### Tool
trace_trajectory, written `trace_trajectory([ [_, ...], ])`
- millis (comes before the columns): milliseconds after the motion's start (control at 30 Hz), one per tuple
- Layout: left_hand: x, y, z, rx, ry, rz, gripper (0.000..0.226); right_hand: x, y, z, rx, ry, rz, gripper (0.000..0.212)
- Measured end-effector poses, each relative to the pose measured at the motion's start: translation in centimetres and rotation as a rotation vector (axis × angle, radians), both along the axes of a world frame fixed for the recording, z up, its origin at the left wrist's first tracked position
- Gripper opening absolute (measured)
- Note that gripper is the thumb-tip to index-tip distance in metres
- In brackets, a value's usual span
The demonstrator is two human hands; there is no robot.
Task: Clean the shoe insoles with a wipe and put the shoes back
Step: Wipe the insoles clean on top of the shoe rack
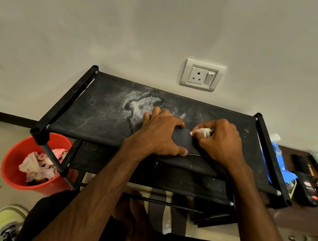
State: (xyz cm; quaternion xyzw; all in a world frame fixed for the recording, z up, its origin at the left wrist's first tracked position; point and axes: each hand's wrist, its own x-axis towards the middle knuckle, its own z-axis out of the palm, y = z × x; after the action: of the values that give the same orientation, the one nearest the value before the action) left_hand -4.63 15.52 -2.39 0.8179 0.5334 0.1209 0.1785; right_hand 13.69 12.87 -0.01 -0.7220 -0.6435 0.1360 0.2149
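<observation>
The person is working on the wiping step, and it is looking like the middle of it rather than the end. The dark insole [181,140] is lying flat on the top shelf of the black shoe rack [100,114], near its front edge, and it is hard to separate from the dark fabric under it. The left hand [160,132] is pressing on it with spread, mostly straight fingers, gripping nothing and only keeping it from sliding. At 3 o'clock from this hand, the right hand [220,140] is clenching a crumpled white wipe [202,132] and is touching it to the insole. A pale dusty stain [138,106] is showing on the shelf at 11 o'clock from the left hand. A red bucket [12,163] holding crumpled rubbish is standing on the floor at 8 o'clock from the rack, and the yellow-green shoes [9,220] are waiting further down at 7 o'clock. A blue pack [277,156] is lying at 3 o'clock beside the rack; I cannot tell what it contains. I am judging that the next move is calling for firm strokes along the insole while the left hand is holding it down; the shoes are not yet put back.
</observation>
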Motion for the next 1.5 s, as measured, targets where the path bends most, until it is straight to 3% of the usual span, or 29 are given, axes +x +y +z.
trace_trajectory([
  [133,0.0,0.0,0.1,-0.002,0.009,0.002,0.08,0.0,0.8,-0.1,-0.004,-0.018,0.029,0.01],
  [333,-0.1,0.1,0.1,0.019,0.024,-0.008,0.083,0.0,-0.8,0.2,-0.118,0.075,0.279,0.012],
  [667,-0.2,0.0,0.0,0.0,0.019,-0.01,0.081,0.2,2.3,-0.7,0.038,0.041,0.024,0.01],
  [800,-0.1,-0.1,-0.2,0.027,0.013,-0.006,0.083,2.3,1.6,-0.2,0.191,0.204,-0.05,0.006],
  [900,0.4,-0.2,-0.2,0.026,0.018,-0.023,0.089,3.7,0.6,0.6,0.189,0.255,-0.038,0.005],
  [1167,1.4,-0.4,-0.1,0.05,-0.002,-0.05,0.081,3.4,-2.2,1.1,-0.125,0.108,0.256,0.009],
  [1500,1.6,0.0,-0.2,-0.027,-0.017,-0.051,0.077,1.7,1.7,-0.2,-0.015,0.009,0.072,0.008],
])
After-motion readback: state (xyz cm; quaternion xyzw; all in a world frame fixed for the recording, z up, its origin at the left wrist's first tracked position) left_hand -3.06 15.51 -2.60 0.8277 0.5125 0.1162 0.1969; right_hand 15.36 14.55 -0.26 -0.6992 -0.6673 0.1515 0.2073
